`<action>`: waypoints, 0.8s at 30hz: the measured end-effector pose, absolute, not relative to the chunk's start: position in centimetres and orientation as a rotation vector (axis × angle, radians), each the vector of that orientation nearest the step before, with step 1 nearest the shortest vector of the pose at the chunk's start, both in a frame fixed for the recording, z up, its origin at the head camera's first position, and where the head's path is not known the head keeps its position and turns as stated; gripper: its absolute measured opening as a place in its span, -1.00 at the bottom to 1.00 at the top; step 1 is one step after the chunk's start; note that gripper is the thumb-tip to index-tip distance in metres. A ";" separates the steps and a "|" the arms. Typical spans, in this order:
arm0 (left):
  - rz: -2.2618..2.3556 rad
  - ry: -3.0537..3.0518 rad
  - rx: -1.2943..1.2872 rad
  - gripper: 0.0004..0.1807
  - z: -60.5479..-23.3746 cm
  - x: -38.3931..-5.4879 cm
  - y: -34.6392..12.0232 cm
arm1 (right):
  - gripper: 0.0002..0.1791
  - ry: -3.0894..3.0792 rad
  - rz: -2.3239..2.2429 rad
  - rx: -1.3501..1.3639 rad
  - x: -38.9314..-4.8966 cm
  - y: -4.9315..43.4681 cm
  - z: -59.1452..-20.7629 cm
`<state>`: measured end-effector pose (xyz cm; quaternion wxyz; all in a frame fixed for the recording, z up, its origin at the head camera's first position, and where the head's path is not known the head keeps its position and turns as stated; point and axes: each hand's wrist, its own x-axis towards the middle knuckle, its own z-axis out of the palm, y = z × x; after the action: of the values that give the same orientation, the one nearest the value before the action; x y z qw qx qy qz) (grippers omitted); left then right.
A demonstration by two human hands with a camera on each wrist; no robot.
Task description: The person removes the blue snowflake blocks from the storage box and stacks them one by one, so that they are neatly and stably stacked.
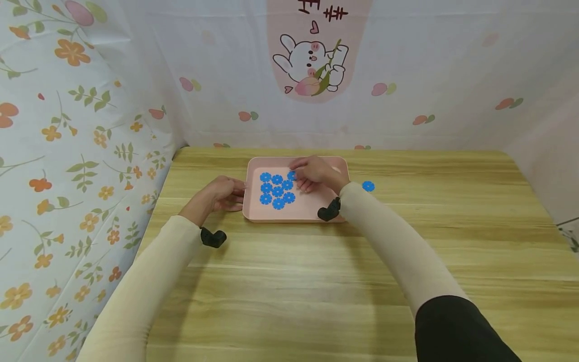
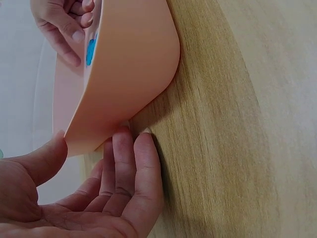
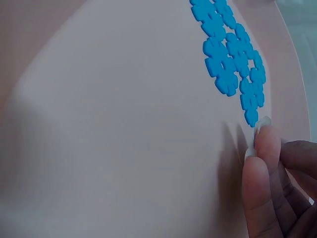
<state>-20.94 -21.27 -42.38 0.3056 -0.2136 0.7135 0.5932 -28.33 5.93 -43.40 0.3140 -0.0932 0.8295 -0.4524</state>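
In the head view, a pink tray (image 1: 316,213) with a raised rim lies on the wooden table. Several blue flower-shaped pieces (image 1: 277,191) with notched edges are grouped flat in its left half. My left hand (image 1: 223,193) grips the tray's left side, thumb at the rim and fingertips low against the outer wall in the left wrist view. My right hand (image 1: 314,172) reaches over the tray, fingertips right at the upper-right blue piece (image 1: 291,176) of the group. In the right wrist view, its fingertips (image 3: 256,171) are close beside the nearest blue piece (image 3: 251,117).
One more blue flower-shaped piece (image 1: 368,186) lies on the table (image 1: 289,281), just right of the tray. Behind the table hangs a white printed curtain (image 1: 217,60); a floral cloth (image 1: 77,176) covers the left side. Black wrist mounts (image 1: 213,238) sit at both wrists.
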 end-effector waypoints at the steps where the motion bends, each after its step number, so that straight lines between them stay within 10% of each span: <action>1: 1.567 1.891 -0.561 -0.56 -42.4 -20.9 -21.3 | -0.65 2.195 -1.187 -0.245 -28.4 5.9 -43.5; 24: 1.563 1.889 -0.553 -0.57 -42.4 -21.1 -21.4 | -0.71 2.233 -1.013 -0.181 -29.1 5.2 -43.7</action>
<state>-21.09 -21.42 -42.42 0.3092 -0.2091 0.7147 0.5915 -29.14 5.23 -43.73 0.3348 -0.0693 0.8558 -0.3883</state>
